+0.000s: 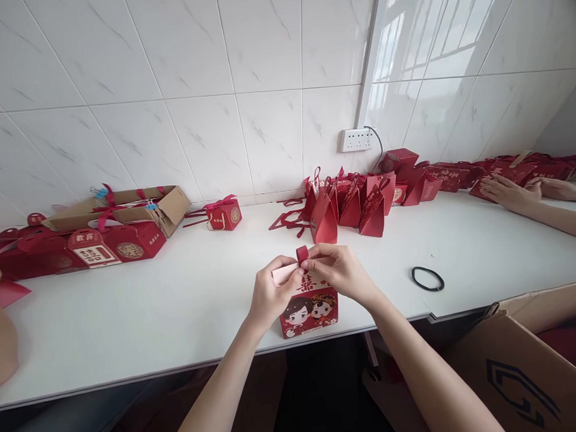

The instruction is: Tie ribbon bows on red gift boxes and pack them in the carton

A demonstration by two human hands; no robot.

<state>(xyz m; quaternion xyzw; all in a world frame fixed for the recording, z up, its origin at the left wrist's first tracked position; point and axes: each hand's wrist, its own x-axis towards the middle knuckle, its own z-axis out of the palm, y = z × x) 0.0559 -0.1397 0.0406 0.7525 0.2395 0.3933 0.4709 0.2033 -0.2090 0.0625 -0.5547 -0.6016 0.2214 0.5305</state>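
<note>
A red gift box [309, 313] with a cartoon couple printed on its front stands upright near the table's front edge. Both of my hands are at its top. My left hand [275, 289] is closed on the box's upper left side, beside a pale pink flap. My right hand [340, 271] pinches a dark red ribbon [302, 254] that makes a small loop above the top. Part of the box's upper face is covered by my fingers.
Red boxes [349, 204] stand behind my hands, and more lie around a cardboard tray [172, 210] at left. A small box [224, 214] sits near the wall. A black hair tie [427, 279] lies right. Another person's hands [509, 192] touch red boxes. An open carton [515, 372] stands front right.
</note>
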